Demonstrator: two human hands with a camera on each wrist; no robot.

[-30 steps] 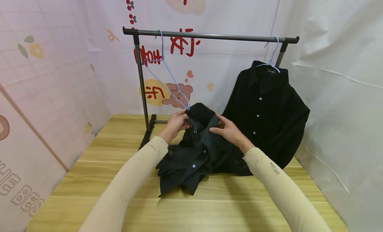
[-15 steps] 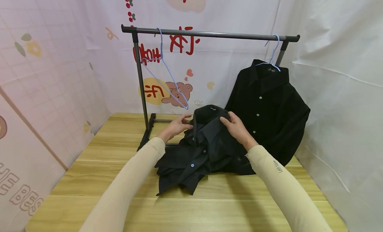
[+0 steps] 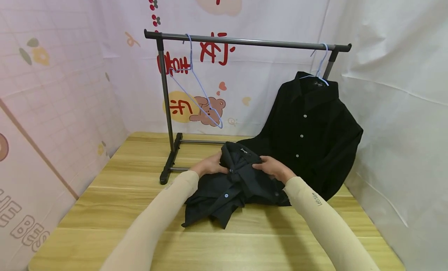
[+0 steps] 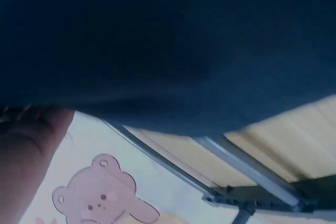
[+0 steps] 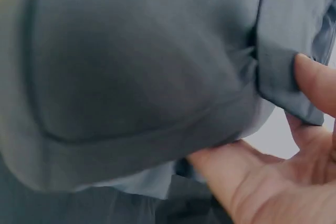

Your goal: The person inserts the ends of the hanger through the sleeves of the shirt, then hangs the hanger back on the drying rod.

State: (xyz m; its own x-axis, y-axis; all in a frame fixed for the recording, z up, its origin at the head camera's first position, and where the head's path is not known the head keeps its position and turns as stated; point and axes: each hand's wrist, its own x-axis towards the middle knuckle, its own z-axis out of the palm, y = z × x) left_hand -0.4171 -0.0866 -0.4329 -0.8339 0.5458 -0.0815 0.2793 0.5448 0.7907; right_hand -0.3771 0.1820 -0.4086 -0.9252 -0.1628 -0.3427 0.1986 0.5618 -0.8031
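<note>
A black button-up shirt [image 3: 224,201] lies bunched on the table, its collar [image 3: 241,154] raised and facing me. At the collar's left side my left hand [image 3: 211,165] grips the cloth, its fingers partly hidden behind it. My right hand [image 3: 274,168] holds the collar's right side. The right wrist view shows the thumb [image 5: 315,82] on the collar flap and other fingers under the fabric. Dark cloth [image 4: 173,45] fills most of the left wrist view, with part of the left hand [image 4: 31,145] at the edge. Above hangs a bare blue hanger [image 3: 201,88].
A metal clothes rack [image 3: 245,41] stands on the wooden table [image 3: 115,208]. Another black shirt [image 3: 315,127] hangs from a second blue hanger [image 3: 320,65] at the right end. White printed cloth [image 3: 402,107] encloses the back and sides.
Both hands have lowered the collar toward the table, away from the hanger's lower tip. The left hand has moved from a looser touch to a grip. The hanging shirt stays put.
</note>
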